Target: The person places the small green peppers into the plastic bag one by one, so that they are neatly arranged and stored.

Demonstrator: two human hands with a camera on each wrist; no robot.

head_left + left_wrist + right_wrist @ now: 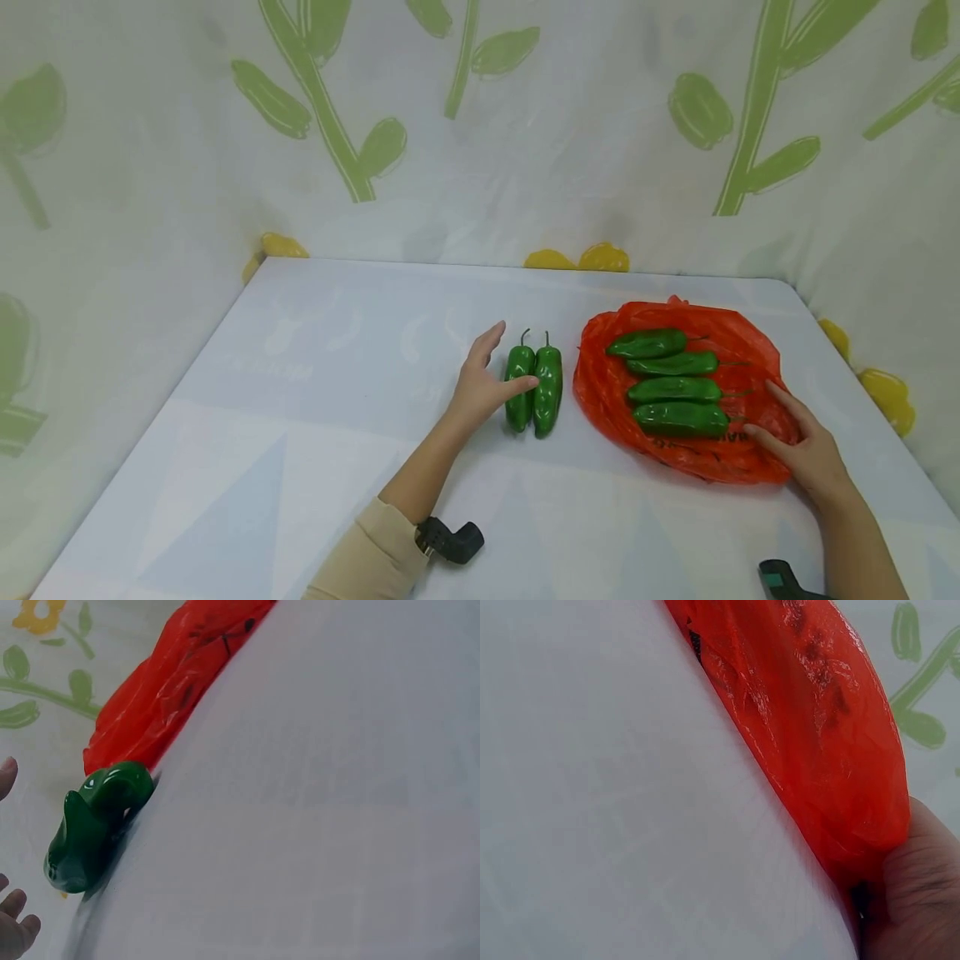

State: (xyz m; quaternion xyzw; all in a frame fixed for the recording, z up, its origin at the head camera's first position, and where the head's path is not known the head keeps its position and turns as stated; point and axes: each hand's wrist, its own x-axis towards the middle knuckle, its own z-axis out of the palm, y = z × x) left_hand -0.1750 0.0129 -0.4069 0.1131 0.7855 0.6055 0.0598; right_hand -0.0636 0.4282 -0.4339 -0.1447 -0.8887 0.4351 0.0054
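Two green chili peppers (548,392) lie side by side on the table, stems pointing away from me. My left hand (480,390) is at their left side with fingers spread; in the head view its thumb crosses in front of the left pepper (519,404). In the left wrist view, the fingers (16,926) appear apart from the peppers (94,829). To the right, a red plastic bag (600,400) bears several green peppers (678,419), stems toward the right. My right hand (813,458) rests on the bag's right edge, thumb and forefinger extended and apart.
The white table (337,358) has pale blue triangles printed on it. Behind it stands a wall covering (570,150) with green leaves and yellow flowers. A black wrist device (453,540) is on the left forearm, and another (783,579) is by the right.
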